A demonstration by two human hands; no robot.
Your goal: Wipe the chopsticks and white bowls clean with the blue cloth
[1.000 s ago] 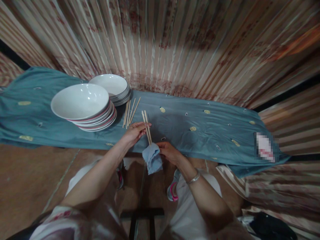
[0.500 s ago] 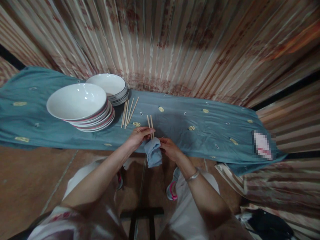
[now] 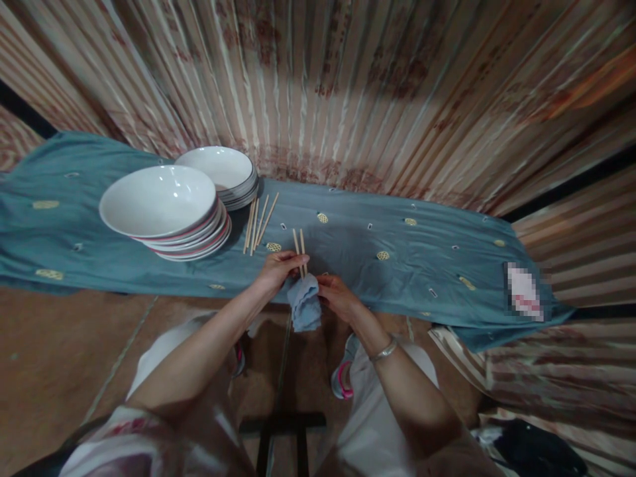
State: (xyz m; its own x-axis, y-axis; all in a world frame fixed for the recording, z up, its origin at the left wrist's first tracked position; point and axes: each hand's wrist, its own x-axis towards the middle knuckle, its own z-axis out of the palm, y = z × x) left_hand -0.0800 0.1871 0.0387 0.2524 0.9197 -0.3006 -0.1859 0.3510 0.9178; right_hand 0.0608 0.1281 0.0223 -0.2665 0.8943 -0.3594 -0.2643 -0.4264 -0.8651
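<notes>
Chopsticks (image 3: 297, 242), two, were pinched in closed left hand (image 3: 278, 269); right hand (image 3: 338, 295), also closed, gripped blue cloth (image 3: 305, 306) around their near ends.

At the left, a big stack of white bowls (image 3: 161, 202) stands by a smaller stack (image 3: 218, 167) on a blue tablecloth (image 3: 437, 248) with yellow pineapples (image 3: 322, 218), and a wrinkly curtain (image 3: 298, 86) fills the top.
</notes>
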